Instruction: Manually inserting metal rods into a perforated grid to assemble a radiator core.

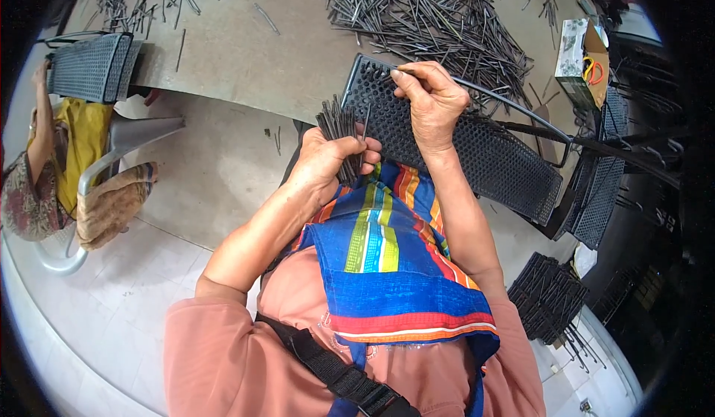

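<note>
My left hand (328, 156) is closed around a bundle of thin dark rods (339, 125). One rod (366, 119) stands apart from the bunch, by the thumb. A long black panel full of small holes (477, 145) lies tilted from the table edge down over my lap to the right. Over its upper left end, my right hand (433, 108) is closed in a pinch, fingertips at the holes. Whatever is between those fingertips is too small to make out. Rod ends seem to fill some holes in the panel's top rows.
A large heap of dark rods (439, 33) covers the far table (246, 67). At right stand a box (572, 71) with orange-handled scissors (593, 69) and more perforated panels (607, 171). A dark hooked stack (547, 298) sits low right. At left another person's arm (42, 112) holds a panel (89, 67), beside a chair (93, 175).
</note>
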{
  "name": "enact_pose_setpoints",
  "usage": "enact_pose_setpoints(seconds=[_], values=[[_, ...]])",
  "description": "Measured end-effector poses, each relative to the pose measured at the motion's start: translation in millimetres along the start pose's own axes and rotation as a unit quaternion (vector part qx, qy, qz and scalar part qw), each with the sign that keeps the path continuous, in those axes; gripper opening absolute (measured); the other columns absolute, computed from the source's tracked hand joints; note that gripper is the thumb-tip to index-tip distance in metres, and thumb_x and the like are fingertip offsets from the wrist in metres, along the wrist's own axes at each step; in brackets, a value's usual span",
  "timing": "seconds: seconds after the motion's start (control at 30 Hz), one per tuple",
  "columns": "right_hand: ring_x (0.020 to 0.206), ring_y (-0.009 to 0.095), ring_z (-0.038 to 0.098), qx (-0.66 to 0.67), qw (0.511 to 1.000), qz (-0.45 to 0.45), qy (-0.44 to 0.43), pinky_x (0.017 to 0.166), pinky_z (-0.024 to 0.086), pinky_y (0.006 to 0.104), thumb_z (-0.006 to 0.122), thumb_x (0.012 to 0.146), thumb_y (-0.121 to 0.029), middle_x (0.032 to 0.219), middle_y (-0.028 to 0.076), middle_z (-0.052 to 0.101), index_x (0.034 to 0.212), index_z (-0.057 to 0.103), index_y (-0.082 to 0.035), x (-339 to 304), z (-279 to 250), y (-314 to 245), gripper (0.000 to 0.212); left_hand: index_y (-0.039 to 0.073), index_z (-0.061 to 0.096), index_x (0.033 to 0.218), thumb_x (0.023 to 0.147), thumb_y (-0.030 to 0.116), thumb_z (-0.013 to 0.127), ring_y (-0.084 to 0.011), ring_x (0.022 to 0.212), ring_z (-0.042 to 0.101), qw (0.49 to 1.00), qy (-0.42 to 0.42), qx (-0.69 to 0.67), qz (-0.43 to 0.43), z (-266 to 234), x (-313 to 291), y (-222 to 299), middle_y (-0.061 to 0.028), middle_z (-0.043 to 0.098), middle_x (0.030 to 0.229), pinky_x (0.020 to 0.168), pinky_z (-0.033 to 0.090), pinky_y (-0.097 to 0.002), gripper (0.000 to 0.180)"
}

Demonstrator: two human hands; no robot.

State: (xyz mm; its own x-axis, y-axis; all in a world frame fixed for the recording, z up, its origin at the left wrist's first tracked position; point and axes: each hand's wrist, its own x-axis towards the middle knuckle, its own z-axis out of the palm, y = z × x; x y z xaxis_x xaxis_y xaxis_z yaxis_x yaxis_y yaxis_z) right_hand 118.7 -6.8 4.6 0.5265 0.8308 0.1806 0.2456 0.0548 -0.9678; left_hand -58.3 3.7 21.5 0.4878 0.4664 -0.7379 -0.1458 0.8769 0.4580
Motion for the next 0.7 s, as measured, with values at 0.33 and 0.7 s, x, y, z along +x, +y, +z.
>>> enact_pose_setpoints(seconds=[0.33,0.7], values=[[0.063,0.009,0.062,0.014,1.000,-0.001,0.002,0.056,0.051,0.0193,0.072,0.078,0.009,0.084,0.006,0.066,0.086,0.072,0.004,0.5,-1.9,5.1,0.009,-0.005,0.057,0.103,0.083,-0.006,0.058,-0.0244,0.069,0.069,1.000,-0.009,-0.022,-0.013,1.2,4.9,-2.8,-0.0192,0.069,0.086,0.058,0.059,-0.0321,0.020],[0.063,0.009,0.062,-0.088,0.995,-0.022,-0.032,0.056,0.050,0.0195,0.071,0.078,0.010,0.083,0.005,0.066,0.085,0.071,0.004,-0.3,-1.1,4.2,0.009,-0.004,0.057,0.102,0.081,-0.006,0.060,-0.0252,0.068,0.069,0.998,0.003,-0.048,-0.033,-0.9,10.1,-3.9,-0.0201,0.069,0.085,0.057,0.058,-0.0317,0.022]])
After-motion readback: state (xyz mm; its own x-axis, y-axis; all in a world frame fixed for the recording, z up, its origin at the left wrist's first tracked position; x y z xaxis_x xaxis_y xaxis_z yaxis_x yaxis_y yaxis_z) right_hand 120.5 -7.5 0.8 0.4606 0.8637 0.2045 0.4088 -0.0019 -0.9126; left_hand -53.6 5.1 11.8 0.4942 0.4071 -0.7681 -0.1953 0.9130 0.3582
